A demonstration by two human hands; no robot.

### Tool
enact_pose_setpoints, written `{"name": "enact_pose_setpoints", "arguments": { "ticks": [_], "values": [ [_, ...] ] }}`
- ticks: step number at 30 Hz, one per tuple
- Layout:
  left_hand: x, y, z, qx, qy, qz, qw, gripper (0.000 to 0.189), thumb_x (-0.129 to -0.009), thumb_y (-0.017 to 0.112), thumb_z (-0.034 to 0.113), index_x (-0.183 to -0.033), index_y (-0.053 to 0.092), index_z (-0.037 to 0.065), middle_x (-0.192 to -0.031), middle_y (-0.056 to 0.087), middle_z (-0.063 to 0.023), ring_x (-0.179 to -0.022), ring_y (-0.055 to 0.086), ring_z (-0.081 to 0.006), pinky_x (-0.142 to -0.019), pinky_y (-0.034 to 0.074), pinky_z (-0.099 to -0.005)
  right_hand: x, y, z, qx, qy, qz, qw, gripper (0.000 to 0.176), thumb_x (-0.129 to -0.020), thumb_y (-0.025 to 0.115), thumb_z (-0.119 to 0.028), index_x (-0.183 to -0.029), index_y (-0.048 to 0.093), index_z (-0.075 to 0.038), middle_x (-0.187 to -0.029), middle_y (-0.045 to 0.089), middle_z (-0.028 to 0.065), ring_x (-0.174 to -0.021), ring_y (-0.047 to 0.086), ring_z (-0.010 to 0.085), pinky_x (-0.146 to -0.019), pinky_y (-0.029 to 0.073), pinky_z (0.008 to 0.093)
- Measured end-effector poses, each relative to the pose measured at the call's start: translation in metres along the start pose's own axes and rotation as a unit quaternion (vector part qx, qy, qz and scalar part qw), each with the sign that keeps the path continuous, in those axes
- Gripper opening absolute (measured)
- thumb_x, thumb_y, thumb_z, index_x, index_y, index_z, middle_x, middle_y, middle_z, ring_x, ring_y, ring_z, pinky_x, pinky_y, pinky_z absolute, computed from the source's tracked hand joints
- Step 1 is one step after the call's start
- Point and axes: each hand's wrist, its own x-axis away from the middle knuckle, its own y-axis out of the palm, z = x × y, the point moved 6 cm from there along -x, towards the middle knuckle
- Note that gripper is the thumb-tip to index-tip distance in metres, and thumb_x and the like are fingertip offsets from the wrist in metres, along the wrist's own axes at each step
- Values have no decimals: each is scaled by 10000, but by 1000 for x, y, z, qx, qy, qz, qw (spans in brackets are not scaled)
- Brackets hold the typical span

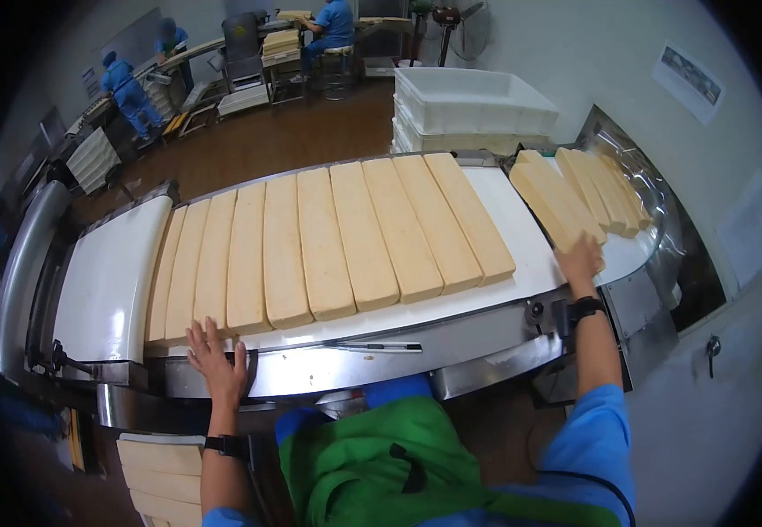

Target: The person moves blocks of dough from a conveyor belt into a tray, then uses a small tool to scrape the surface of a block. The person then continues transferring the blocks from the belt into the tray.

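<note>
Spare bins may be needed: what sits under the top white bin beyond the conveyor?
More white bins are stacked beneath it; the top bin covers their insides, and the conveyor hides the stack's base.

Left hand [216, 364] at 8 o'clock, fingers spread by the near ends of the long pale blocks [315, 246], side by side on the white belt [104, 281]. Right hand [581, 261] at 3 o'clock, on a separate block's [556, 202] near end (grip detail blurred). Pen [390, 347] at 6, white crates [473, 101] at 1.
</note>
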Motion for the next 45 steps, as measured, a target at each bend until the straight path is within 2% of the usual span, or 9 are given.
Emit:
{"name": "enact_pose_setpoints", "arguments": {
  "ticks": [6, 8, 14, 18, 20, 23, 25, 28, 45],
  "values": [
    [-1, 1, 1, 9, 9, 0, 1000, 706, -830, 550, 325, -1418, 223, 109, -1481, 124, -171, -1375, 64, -354, -1049, 79, -585, -32, 24, 26, 30, 0, -137, 990, 785, -596, 710, -355, -1197, 479, 94, -1192, 508, 276, -1148, 478, 334, -954, 383, 406],
    [0, 0, 3, 7, -1, -10, 1000, 705, -832, 550, 326, -1417, 222, 108, -1481, 125, -172, -1374, 66, -355, -1048, 78, -587, -26, 42, -1, -183, -27, -229, 956, 717, -580, 701, -379, -1087, 552, 107, -1067, 579, 262, -1066, 534, 345, -948, 387, 392],
    [0, 2, 2, 0, 7, -6, 1000, 712, -831, 546, 334, -1418, 217, 101, -1479, 127, -181, -1374, 66, -358, -1046, 83, -585, 19, 40, -77, -132, -151, -148, 968, 673, -624, 658, -415, -1071, 562, 78, -1103, 565, 257, -1009, 514, 395, -909, 395, 435],
    [-1, 5, 2, 5, 6, -6, 1000, 712, -833, 540, 336, -1420, 212, 102, -1478, 127, -182, -1375, 63, -358, -1043, 84, -587, 33, 2, -85, -197, -259, -213, 921, 621, -676, 685, -352, -1147, 529, 21, -1037, 582, 215, -964, 545, 346, -911, 404, 397],
    [0, 4, 2, 7, 9, -1, 1000, 713, -831, 542, 327, -1422, 212, 101, -1478, 128, -182, -1375, 60, -358, -1043, 85, -586, 16, 36, -61, -416, -214, -407, 784, 601, -725, 668, -367, -1166, 525, 16, -1078, 562, 213, -1011, 530, 318, -917, 397, 396],
    [-1, 3, 2, 3, 1, -8, 1000, 716, -827, 544, 319, -1422, 213, 99, -1477, 131, -182, -1376, 59, -357, -1048, 82, -580, -57, 52, 2, -133, -142, 38, 980, 582, -726, 682, -342, -1169, 529, 3, -1116, 575, 190, -1045, 543, 311, -915, 404, 356],
    [0, 4, 1, 2, 1, -6, 1000, 715, -825, 545, 317, -1421, 216, 98, -1478, 130, -181, -1376, 58, -357, -1049, 81, -578, -54, 17, 13, 1, -23, 92, 996, 624, -694, 692, -357, -1141, 525, 46, -1122, 572, 221, -1046, 545, 359, -917, 414, 373],
    [-1, 3, 4, 2, -4, -2, 1000, 717, -823, 546, 316, -1420, 217, 97, -1478, 129, -180, -1376, 58, -358, -1052, 78, -577, -82, 54, 36, -276, -14, -57, 959, 647, -662, 702, -360, -1102, 527, 82, -1107, 570, 251, -1044, 549, 371, -907, 427, 390],
    [-2, 3, 4, 10, 5, -8, 1000, 711, -821, 545, 304, -1418, 219, 96, -1481, 123, -178, -1375, 55, -362, -1056, 58, -570, -6, 32, -38, -263, -238, -262, 897, 633, -729, 610, -334, -1239, 452, 5, -1208, 501, 249, -1166, 435, 374, -986, 335, 411]
  ]
}}
